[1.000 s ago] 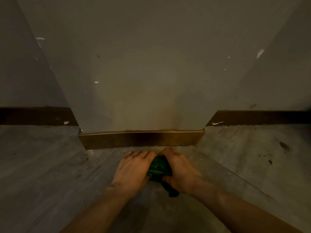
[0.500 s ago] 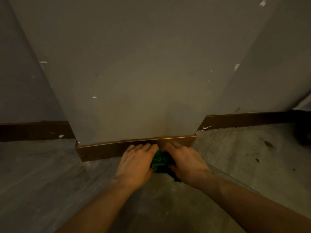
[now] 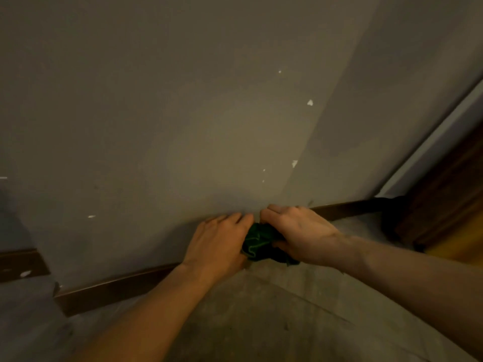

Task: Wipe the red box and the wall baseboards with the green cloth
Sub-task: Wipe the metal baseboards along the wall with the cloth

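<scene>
A bunched green cloth (image 3: 257, 240) sits between both hands, low against the foot of a jutting grey wall section. My left hand (image 3: 218, 242) presses on its left side with fingers flat. My right hand (image 3: 298, 229) covers its right side, fingers curled at the wall's corner. The dark brown baseboard (image 3: 112, 290) runs along the bottom of the wall to the left of my hands, and another stretch of baseboard (image 3: 345, 209) continues right behind my right hand. The part of the baseboard under the hands is hidden. No red box is in view.
The grey wall (image 3: 196, 113) carries small white chips. A further piece of baseboard (image 3: 22, 262) lies at the far left. A brown wooden door frame (image 3: 444, 194) stands at the right, with a dark object (image 3: 392, 218) at its foot. Grey dusty floor (image 3: 274, 317) spreads below.
Both hands with the cloth have moved forward and right, from the floor up against the baseboard near the wall corner. The view has swung right and tilted, bringing the door frame in.
</scene>
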{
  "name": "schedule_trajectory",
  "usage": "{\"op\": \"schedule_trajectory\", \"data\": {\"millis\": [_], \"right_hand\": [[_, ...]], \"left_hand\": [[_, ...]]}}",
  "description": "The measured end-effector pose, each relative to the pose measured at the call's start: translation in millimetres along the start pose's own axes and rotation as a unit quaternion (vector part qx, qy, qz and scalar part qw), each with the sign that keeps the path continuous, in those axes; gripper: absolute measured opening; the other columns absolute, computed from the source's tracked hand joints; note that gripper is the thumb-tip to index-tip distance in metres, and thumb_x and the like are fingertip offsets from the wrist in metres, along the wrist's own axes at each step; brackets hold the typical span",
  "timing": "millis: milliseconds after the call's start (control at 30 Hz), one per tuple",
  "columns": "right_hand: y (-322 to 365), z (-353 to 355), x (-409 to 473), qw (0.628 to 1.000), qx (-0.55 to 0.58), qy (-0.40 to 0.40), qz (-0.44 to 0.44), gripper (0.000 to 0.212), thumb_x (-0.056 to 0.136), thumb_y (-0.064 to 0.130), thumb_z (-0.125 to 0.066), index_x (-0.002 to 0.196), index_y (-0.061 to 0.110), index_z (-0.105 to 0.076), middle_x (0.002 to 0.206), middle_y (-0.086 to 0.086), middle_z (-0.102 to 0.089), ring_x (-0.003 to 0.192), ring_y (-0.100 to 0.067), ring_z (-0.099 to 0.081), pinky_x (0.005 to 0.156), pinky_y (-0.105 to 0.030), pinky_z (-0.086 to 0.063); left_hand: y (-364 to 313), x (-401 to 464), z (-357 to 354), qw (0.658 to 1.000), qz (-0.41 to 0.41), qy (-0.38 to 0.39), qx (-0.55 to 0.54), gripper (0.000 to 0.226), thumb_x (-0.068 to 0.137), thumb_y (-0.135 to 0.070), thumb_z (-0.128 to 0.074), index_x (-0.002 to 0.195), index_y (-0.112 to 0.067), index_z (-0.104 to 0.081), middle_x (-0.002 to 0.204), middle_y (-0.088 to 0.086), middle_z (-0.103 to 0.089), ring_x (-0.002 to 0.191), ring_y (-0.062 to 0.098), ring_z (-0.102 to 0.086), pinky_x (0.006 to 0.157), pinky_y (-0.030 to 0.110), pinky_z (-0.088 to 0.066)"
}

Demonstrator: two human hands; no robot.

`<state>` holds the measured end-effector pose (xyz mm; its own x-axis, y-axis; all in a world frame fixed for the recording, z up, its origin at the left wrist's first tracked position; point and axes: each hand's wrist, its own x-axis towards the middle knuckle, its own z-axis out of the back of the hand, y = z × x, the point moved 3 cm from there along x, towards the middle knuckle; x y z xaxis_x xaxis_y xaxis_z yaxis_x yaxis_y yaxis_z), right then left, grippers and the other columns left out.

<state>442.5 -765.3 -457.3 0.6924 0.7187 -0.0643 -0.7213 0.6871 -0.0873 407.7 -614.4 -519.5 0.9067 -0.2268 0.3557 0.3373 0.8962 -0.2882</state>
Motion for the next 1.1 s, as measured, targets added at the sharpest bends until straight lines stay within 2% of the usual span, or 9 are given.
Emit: {"op": "schedule_trajectory", "data": {"millis": [100, 267, 367, 533, 600, 800, 900, 967, 1100], "right_hand": [[-16, 1, -8, 1.0, 0.001, -0.005, 0.02, 0.046, 0.079, 0.02, -0.073, 0.11, 0.03, -0.041, 0.112, 0.001, -0.056, 0.093, -0.028, -0.061, 0.071, -0.038, -0.046], [-58, -40, -34, 0.999, 0.028, -0.015, 0.028, 0.049, 0.081, 0.024, -0.074, 0.117, 0.031, -0.042, 0.117, 0.005, -0.055, 0.095, -0.022, -0.061, 0.07, -0.036, -0.047], [-82, -63, -41, 0.997, 0.068, -0.021, 0.025, 0.044, 0.083, 0.026, -0.072, 0.116, 0.031, -0.043, 0.112, 0.005, -0.055, 0.091, -0.022, -0.061, 0.07, -0.038, -0.05], [-136, -97, -44, 0.991, 0.127, -0.041, 0.01, 0.037, 0.084, 0.023, -0.071, 0.111, 0.03, -0.047, 0.109, 0.006, -0.054, 0.091, -0.02, -0.06, 0.07, -0.031, -0.039], [-153, -112, -45, 0.988, 0.148, -0.043, 0.004, 0.036, 0.083, 0.021, -0.072, 0.109, 0.031, -0.049, 0.107, 0.008, -0.054, 0.089, -0.017, -0.059, 0.071, -0.029, -0.039], [-193, -168, -47, 0.979, 0.199, -0.055, 0.008, 0.031, 0.085, 0.024, -0.071, 0.11, 0.03, -0.052, 0.109, 0.011, -0.054, 0.089, -0.011, -0.057, 0.071, -0.022, -0.036], [-204, -191, -42, 0.973, 0.223, -0.053, 0.002, 0.035, 0.083, 0.023, -0.073, 0.111, 0.032, -0.054, 0.111, 0.012, -0.055, 0.094, -0.01, -0.057, 0.076, -0.022, -0.04], [-212, -203, -36, 0.966, 0.251, -0.06, -0.012, 0.035, 0.082, 0.021, -0.075, 0.109, 0.032, -0.057, 0.11, 0.012, -0.058, 0.094, -0.009, -0.058, 0.079, -0.025, -0.048], [-224, -229, -22, 0.916, 0.385, -0.074, -0.084, 0.035, 0.078, 0.007, -0.076, 0.096, 0.032, -0.061, 0.097, 0.014, -0.064, 0.091, -0.006, -0.062, 0.079, -0.037, -0.056]], "left_hand": [[-11, 9, -6, 1.0, -0.006, 0.001, 0.018, 0.047, 0.076, -0.051, -0.074, 0.107, -0.031, -0.046, 0.107, -0.005, -0.064, 0.099, 0.023, -0.066, 0.068, 0.033, -0.035], [-39, 24, -40, 0.995, -0.06, 0.059, 0.063, 0.051, 0.082, -0.046, -0.069, 0.123, -0.031, -0.042, 0.115, -0.004, -0.064, 0.103, 0.024, -0.066, 0.079, 0.039, -0.052], [-52, 39, -56, 0.988, -0.067, 0.102, 0.09, 0.049, 0.083, -0.043, -0.07, 0.117, -0.031, -0.036, 0.112, -0.003, -0.063, 0.101, 0.025, -0.066, 0.078, 0.041, -0.053], [-79, 67, -96, 0.989, -0.015, 0.111, 0.095, 0.049, 0.082, -0.041, -0.07, 0.115, -0.033, -0.034, 0.11, -0.003, -0.06, 0.1, 0.026, -0.065, 0.071, 0.036, -0.04], [-87, 71, -115, 0.99, 0.01, 0.114, 0.087, 0.05, 0.083, -0.042, -0.071, 0.115, -0.035, -0.033, 0.111, -0.005, -0.059, 0.101, 0.024, -0.064, 0.071, 0.035, -0.036], [-95, 79, -185, 0.988, 0.085, 0.117, 0.049, 0.056, 0.084, -0.038, -0.072, 0.124, -0.037, -0.033, 0.122, -0.004, -0.059, 0.113, 0.023, -0.061, 0.087, 0.04, -0.049], [-94, 79, -210, 0.985, 0.123, 0.121, 0.026, 0.059, 0.086, -0.038, -0.072, 0.129, -0.038, -0.033, 0.129, -0.004, -0.057, 0.117, 0.023, -0.06, 0.093, 0.043, -0.049], [-92, 80, -222, 0.981, 0.153, 0.115, -0.003, 0.056, 0.087, -0.038, -0.072, 0.129, -0.04, -0.034, 0.127, -0.006, -0.058, 0.113, 0.023, -0.061, 0.091, 0.043, -0.05], [-85, 83, -244, 0.967, 0.23, 0.088, -0.064, 0.049, 0.088, -0.038, -0.072, 0.123, -0.04, -0.037, 0.118, -0.006, -0.062, 0.103, 0.021, -0.066, 0.086, 0.041, -0.054]]}}
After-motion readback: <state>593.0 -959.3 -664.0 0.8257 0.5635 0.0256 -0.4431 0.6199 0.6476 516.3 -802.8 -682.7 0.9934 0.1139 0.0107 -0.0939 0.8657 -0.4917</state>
